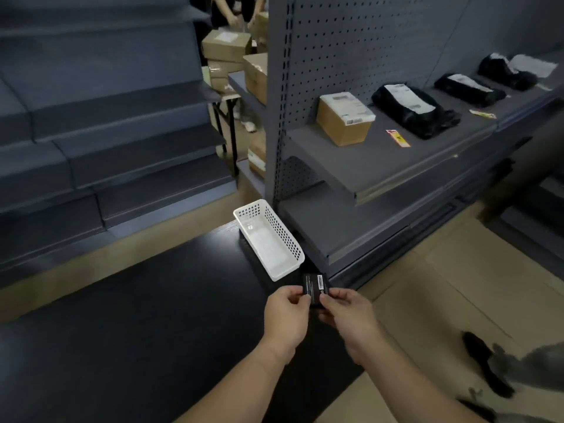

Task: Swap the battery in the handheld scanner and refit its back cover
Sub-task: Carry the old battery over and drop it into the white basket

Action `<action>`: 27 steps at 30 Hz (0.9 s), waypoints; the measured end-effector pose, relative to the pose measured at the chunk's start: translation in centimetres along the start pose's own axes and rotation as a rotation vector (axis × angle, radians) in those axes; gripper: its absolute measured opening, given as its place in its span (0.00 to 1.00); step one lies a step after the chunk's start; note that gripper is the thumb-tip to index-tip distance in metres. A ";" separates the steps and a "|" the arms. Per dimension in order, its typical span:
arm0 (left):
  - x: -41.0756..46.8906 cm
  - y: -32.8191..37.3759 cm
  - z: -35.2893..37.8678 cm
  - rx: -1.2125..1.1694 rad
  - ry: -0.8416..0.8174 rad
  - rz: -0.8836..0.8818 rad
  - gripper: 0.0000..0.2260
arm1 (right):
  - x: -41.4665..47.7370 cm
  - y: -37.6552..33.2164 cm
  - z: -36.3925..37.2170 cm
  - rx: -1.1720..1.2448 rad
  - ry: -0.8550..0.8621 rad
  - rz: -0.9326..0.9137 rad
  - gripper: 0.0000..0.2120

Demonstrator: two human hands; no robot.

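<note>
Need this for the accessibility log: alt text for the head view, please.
Two bare hands, left hand and right hand, hold a small black battery over a dark table, just in front of an empty white basket. Grey shelving to the right carries parcels.

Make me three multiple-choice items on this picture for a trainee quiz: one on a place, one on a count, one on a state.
1. Where does the white basket stand?
A. on the dark table
B. on the shelf beside the cardboard box
C. on the tiled floor

2. How many black bagged parcels lie on that shelf?
A. one
B. three
C. five

3. How is the black battery held?
A. by the left hand alone
B. between both hands, the right hand too
C. it lies loose in the basket

Answers: 1 A, it stands at the table's far corner; 2 B, three lie in a row; 3 B, fingers of both pinch it.
</note>
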State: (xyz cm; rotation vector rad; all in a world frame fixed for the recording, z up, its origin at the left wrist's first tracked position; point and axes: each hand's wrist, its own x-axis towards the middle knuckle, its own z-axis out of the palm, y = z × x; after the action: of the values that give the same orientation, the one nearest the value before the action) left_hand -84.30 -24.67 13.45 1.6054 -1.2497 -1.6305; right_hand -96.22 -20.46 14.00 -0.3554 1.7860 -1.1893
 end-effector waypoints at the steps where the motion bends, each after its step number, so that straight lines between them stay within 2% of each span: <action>1: 1.0 0.2 -0.1 -0.004 0.029 -0.006 0.09 | 1.0 -0.6 0.6 -0.002 -0.020 0.004 0.09; 5: 4.1 1.4 -0.6 0.005 0.138 -0.006 0.08 | 5.6 -2.0 2.8 -0.026 -0.121 0.036 0.08; 8: 6.1 2.3 -1.2 0.067 0.207 -0.018 0.12 | 9.8 -2.4 4.5 -0.059 -0.181 0.079 0.09; 13: 8.8 3.5 -1.9 0.303 0.239 -0.015 0.15 | 16.1 -3.4 7.2 -0.153 -0.197 0.113 0.09; 16: 10.2 3.5 -2.0 0.456 0.236 -0.034 0.19 | 18.9 -3.3 8.5 -0.234 -0.191 0.112 0.12; 21: 12.6 2.4 -1.6 0.556 0.222 -0.142 0.25 | 21.9 -2.1 10.7 -0.692 -0.180 -0.053 0.09; 24: 13.5 1.7 -1.3 0.593 0.200 -0.144 0.23 | 22.7 -1.7 12.1 -0.815 -0.183 -0.118 0.09; 27: 13.9 1.2 -1.2 0.593 0.186 -0.140 0.21 | 23.3 -1.0 13.2 -0.862 -0.209 -0.109 0.08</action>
State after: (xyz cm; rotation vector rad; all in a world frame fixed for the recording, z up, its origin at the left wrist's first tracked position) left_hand -85.62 -37.60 8.10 2.1800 -1.6462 -1.2027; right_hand -97.97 -43.89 1.02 -1.0374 2.0244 -0.3618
